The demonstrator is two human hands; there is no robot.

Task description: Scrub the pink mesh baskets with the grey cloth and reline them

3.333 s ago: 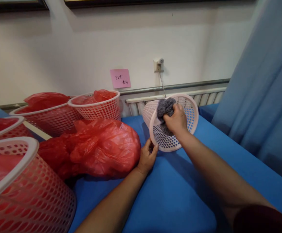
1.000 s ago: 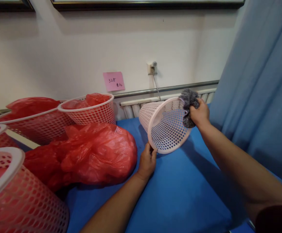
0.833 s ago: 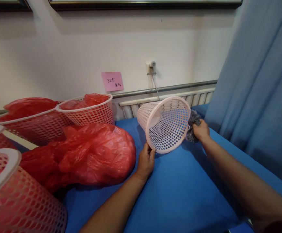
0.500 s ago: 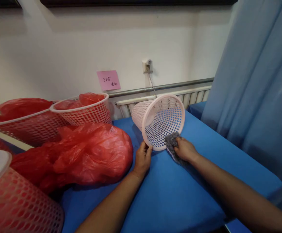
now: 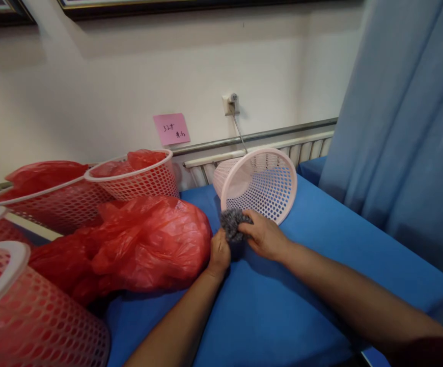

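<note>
A pink perforated basket (image 5: 267, 176) lies on its side on the blue-covered table (image 5: 301, 285), its mouth turned toward me. My right hand (image 5: 263, 235) is closed on a grey fuzzy cloth (image 5: 232, 223) and presses it against the basket's lower left rim. My left hand (image 5: 219, 252) sits just below the cloth, touching it. Its fingers curl up behind the cloth, so I cannot tell whether they grip the rim or the cloth.
A bulging red plastic bag (image 5: 137, 244) lies left of my hands. Several pink baskets lined with red bags (image 5: 133, 176) stand along the left. A blue curtain (image 5: 408, 132) hangs at the right. On the wall are a pink note (image 5: 171, 129) and a socket (image 5: 229, 103).
My right hand carried the cloth from the basket's right rim down around the lower rim to its left edge, next to my left hand. The basket's mouth turned more toward me.
</note>
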